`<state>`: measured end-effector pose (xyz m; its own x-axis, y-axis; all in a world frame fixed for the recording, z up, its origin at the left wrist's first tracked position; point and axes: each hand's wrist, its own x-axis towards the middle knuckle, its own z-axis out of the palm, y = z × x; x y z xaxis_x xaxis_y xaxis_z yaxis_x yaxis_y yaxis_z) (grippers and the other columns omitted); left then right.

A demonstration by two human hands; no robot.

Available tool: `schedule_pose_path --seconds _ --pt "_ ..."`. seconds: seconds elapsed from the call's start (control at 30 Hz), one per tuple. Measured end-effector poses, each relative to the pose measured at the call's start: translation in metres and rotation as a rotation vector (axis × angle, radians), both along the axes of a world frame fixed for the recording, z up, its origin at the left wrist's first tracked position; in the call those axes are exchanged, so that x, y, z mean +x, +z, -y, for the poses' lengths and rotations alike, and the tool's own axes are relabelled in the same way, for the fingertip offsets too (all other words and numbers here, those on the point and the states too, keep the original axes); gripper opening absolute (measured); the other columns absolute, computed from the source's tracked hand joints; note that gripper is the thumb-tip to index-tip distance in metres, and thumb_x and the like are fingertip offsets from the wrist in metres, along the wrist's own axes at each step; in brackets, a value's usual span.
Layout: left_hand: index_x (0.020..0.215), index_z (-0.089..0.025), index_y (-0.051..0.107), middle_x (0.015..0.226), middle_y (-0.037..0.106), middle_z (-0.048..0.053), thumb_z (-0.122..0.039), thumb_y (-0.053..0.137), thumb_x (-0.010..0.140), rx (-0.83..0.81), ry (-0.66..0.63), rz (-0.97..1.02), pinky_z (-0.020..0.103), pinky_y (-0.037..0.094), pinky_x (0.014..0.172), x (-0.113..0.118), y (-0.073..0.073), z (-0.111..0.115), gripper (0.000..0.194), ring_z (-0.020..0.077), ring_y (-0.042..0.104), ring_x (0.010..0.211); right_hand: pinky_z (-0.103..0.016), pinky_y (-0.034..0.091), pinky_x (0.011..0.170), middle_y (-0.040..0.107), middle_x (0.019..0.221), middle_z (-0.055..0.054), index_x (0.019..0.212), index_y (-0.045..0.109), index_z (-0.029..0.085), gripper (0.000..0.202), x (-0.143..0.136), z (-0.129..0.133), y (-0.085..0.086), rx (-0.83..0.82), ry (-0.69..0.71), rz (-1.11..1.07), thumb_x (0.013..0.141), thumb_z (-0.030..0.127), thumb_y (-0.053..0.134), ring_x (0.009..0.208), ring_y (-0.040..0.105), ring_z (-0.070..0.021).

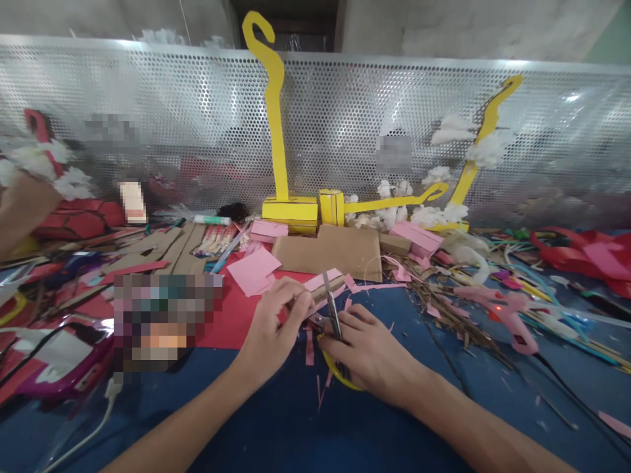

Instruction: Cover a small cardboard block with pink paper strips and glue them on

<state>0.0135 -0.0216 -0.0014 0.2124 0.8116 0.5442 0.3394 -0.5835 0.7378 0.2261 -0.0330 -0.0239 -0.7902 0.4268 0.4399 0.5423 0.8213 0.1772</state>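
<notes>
My left hand (276,322) pinches a small cardboard piece partly covered in pink paper (320,288) at its left end. Scissors with a yellow handle (340,376) are in my right hand (377,355), fingers wrapped round the grip. Their metal blades point up and lie against the right part of the pink-covered piece. Whether the blades are cutting into the paper, I cannot tell. Narrow pink paper scraps (309,346) lie just below my hands. A cut sheet of pink paper (254,268) rests beyond my left hand on red paper (227,323).
Yellow hook-shaped pieces (277,131) stand on box bases against a perforated metal panel (345,98). Brown cardboard (328,249) lies ahead. A pink glue gun (500,305) with a black cord is at right, near twigs. Another person's hand (24,203) shows at far left.
</notes>
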Motion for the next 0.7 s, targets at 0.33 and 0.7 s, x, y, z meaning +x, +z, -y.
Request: schedule_pose_path --seconds 0.33,0.7 --pt "0.085 -0.023 0.062 0.084 0.06 -0.001 -0.047 0.055 0.099 -0.109 0.37 0.503 0.027 0.043 0.077 -0.016 -0.016 -0.03 0.029 0.0159 0.055 0.082 -0.04 0.039 0.089 0.074 0.098 -0.008 0.104 0.067 0.02 0.017 -0.001 0.003 0.004 -0.031 -0.016 -0.035 0.092 0.012 0.057 0.086 0.06 -0.0229" --pt "0.077 -0.019 0.071 0.082 0.072 0.003 -0.05 0.074 0.081 -0.184 0.433 0.475 0.035 0.051 0.086 -0.028 -0.03 -0.054 0.032 0.0212 0.066 0.086 -0.039 0.041 0.09 0.073 0.097 -0.007 0.107 0.065 0.021 0.038 0.004 0.002 0.007 -0.124 -0.042 -0.049 0.079 -0.002 0.054 0.09 0.062 -0.0229"
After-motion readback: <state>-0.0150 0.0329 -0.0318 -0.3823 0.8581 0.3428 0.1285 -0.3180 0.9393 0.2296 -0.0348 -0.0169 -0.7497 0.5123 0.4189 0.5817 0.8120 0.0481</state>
